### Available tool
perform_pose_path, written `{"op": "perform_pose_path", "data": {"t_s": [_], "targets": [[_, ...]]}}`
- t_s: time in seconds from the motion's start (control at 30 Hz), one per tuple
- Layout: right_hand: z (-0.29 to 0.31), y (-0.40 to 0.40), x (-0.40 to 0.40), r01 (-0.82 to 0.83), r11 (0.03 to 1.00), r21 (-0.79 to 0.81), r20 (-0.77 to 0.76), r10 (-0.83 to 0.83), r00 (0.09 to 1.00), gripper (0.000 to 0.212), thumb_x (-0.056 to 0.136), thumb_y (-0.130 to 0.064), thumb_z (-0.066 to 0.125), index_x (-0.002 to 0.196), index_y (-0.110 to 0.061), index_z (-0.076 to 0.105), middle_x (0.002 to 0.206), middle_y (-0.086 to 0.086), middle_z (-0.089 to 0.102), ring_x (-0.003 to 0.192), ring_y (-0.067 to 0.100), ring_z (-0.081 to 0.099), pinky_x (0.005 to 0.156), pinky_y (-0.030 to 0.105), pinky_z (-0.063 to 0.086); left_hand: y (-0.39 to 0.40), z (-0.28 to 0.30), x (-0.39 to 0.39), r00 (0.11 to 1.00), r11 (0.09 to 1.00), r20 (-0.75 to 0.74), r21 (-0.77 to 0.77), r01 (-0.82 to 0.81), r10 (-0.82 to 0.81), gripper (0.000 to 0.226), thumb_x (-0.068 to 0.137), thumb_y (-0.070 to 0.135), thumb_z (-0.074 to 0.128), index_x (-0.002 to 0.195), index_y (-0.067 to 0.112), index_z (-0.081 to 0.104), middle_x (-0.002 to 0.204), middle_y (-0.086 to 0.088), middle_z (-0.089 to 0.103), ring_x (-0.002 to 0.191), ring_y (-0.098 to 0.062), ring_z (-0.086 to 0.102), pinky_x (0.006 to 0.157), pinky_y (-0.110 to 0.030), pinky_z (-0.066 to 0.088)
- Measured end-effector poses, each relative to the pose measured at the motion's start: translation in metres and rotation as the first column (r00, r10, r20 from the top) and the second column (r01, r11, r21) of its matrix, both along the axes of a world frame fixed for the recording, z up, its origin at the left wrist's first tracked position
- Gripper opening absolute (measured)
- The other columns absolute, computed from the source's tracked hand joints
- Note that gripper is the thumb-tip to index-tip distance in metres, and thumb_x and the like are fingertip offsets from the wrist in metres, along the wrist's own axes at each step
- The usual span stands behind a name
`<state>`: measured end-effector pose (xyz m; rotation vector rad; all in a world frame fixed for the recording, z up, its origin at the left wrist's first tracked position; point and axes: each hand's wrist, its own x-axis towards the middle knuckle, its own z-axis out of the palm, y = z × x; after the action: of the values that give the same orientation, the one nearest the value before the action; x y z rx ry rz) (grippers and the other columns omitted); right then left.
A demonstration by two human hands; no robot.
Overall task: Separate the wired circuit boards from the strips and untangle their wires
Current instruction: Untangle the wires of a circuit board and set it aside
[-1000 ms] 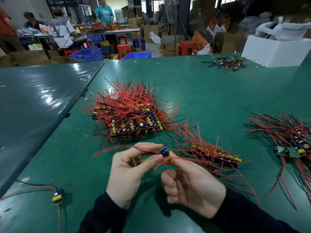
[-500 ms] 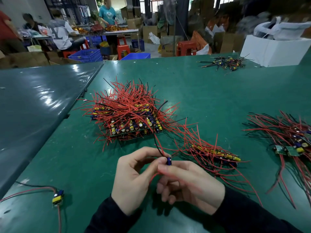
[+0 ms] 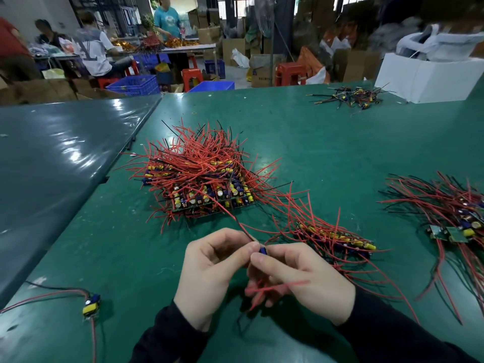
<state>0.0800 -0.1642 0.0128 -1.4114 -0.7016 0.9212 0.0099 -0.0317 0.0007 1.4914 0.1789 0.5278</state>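
Both hands meet low over the green counter (image 3: 327, 153), just in front of the person's dark sleeves. The left hand (image 3: 209, 276) and the right hand (image 3: 301, 279) pinch one small circuit board (image 3: 262, 250) between them, fingers clamped on it from either side, so only a blue part of it peeks out between the fingertips. A red wire (image 3: 230, 213) runs up from the board toward the big pile (image 3: 204, 176) of strips and wires just beyond the hands, and more red wires (image 3: 267, 289) hang blurred under the right palm. That big pile sits at the middle of the counter, rows of boards with yellow and blue parts under a bush of red and black wires. To its right, near the right hand, lies a smaller strip (image 3: 337, 237) with its wires fanned out. Farther right, at the edge of view, is another bundle (image 3: 450, 213) with green boards showing. A single separated board (image 3: 91, 306) lies well apart at the near left, its wires trailing off the edge. A small dark tangle (image 3: 351, 95) rests at the far side beside a white box (image 3: 429, 77).
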Motion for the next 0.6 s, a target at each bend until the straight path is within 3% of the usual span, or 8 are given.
{"op": "perform_pose_path", "data": {"t_s": [0.13,0.27,0.4,0.6], "targets": [[-0.0017,0.0004,-0.0013,-0.037,0.999,0.036,0.008,0.037,0.999,0.030,0.086,-0.034,0.046,0.075,-0.008,0.055,0.064,0.007,0.066,0.050,0.015,0.061,0.049,0.021,0.047,-0.0021,0.0036,-0.0018,0.997,0.986,-0.045,-0.162,0.048,-0.056,0.012,0.061,0.014,0.081,0.070,0.012,0.073,0.074,-0.005,0.070,0.068,-0.012,0.063,0.064,-0.020,0.052],[0.0008,-0.0011,-0.0016,-0.090,0.996,0.027,-0.079,0.092,0.993,0.029,0.082,-0.035,0.048,0.076,-0.007,0.051,0.059,0.004,0.065,0.048,0.015,0.061,0.047,0.021,0.047,-0.0025,0.0068,-0.0030,0.990,0.940,-0.038,-0.322,0.114,-0.133,0.024,0.059,0.017,0.071,0.081,0.011,0.077,0.075,-0.012,0.072,0.068,-0.014,0.068,0.062,-0.019,0.054],[0.0045,-0.0017,-0.0039,-0.123,0.992,0.022,-0.085,0.125,0.989,0.027,0.082,-0.033,0.049,0.074,-0.008,0.051,0.058,0.003,0.064,0.046,0.015,0.060,0.047,0.021,0.047,-0.0022,0.0081,-0.0032,0.995,0.948,-0.022,-0.308,0.087,-0.098,0.021,0.063,0.019,0.069,0.080,0.008,0.076,0.072,-0.016,0.071,0.067,-0.019,0.068,0.063,-0.023,0.055],[0.0059,-0.0003,-0.0031,-0.053,0.997,-0.055,-0.094,0.048,0.994,0.026,0.092,-0.025,0.044,0.073,-0.008,0.049,0.053,0.005,0.062,0.040,0.014,0.057,0.044,0.023,0.042,-0.0051,0.0097,-0.0027,1.000,0.998,0.022,-0.060,0.009,-0.007,0.017,0.066,0.011,0.068,0.082,0.007,0.073,0.074,-0.015,0.073,0.067,-0.015,0.070,0.064,-0.019,0.053]]}}
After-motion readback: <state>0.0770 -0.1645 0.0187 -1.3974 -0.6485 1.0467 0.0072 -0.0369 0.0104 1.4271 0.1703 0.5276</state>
